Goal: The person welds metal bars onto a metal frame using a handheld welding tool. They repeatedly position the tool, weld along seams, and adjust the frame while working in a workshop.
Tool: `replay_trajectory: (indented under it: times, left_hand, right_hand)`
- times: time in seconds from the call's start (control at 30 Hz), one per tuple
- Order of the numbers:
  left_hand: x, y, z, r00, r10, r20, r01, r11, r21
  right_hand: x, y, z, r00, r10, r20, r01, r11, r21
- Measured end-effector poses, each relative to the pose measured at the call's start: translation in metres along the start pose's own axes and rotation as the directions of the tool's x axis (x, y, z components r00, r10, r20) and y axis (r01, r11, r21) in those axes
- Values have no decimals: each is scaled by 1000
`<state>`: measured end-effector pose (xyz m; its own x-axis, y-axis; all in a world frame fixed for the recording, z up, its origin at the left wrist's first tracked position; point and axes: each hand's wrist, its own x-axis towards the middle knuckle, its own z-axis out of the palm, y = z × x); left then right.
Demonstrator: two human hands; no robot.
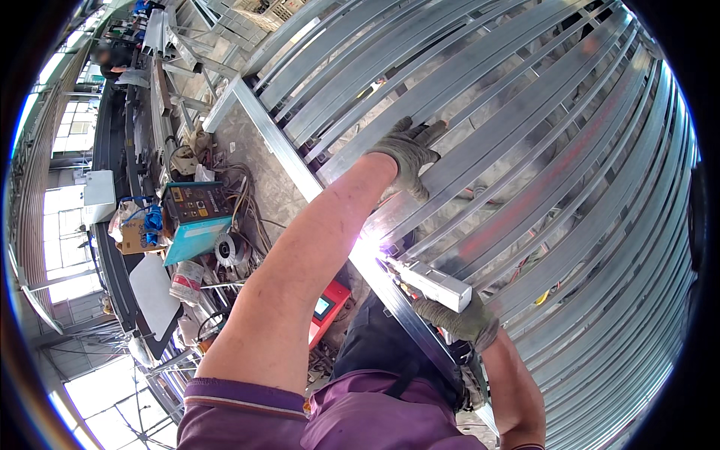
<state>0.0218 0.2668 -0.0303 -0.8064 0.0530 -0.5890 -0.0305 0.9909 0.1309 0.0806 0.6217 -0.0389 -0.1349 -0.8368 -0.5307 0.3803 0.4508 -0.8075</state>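
Note:
My left hand (409,159), in a grey-green work glove, reaches across the metal frame with its fingers spread. It rests on one of the long flat steel bars (480,146) and holds nothing. My right hand (466,321), gloved too, is closed round a welding gun (435,286) with a boxy silver body. At the gun's tip a bright white-violet arc (369,251) glares where a bar meets the frame's edge rail (281,142). The glare hides the joint itself. Part of the gun's handle is hidden by my right glove.
Rows of parallel bars fill the right side, with gaps between them. Left of the rail are a red machine with a small screen (327,309), a teal and black machine (196,214), a wire spool (227,249) and tangled cables (246,196). A person (112,67) is far left.

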Motion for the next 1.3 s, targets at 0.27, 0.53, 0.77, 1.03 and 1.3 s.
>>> replay_trajectory:
  times: [0.27, 0.53, 0.77, 1.03, 1.3]
  left_hand:
    - [1, 0, 2, 1000, -6, -6, 6, 1000, -4]
    - [0, 1, -2, 1000, 5, 10, -5, 1000, -3]
    - [1, -2, 1, 1000, 7, 11, -7, 1000, 17]
    - [-3, 3, -8, 999, 17, 27, -17, 1000, -7]
    - [-3, -4, 4, 999, 35, 34, -33, 998, -47]
  right_hand:
    - [-6, -7, -2, 997, 70, 15, -71, 997, 8]
    - [-12, -11, -4, 998, 67, 6, -67, 996, -67]
    - [-15, -6, -4, 1000, 14, 5, -14, 998, -62]
    - [-32, -19, -1, 990, 127, -62, -130, 991, -37]
    - [-44, -48, -10, 994, 13, -111, -2, 995, 100]
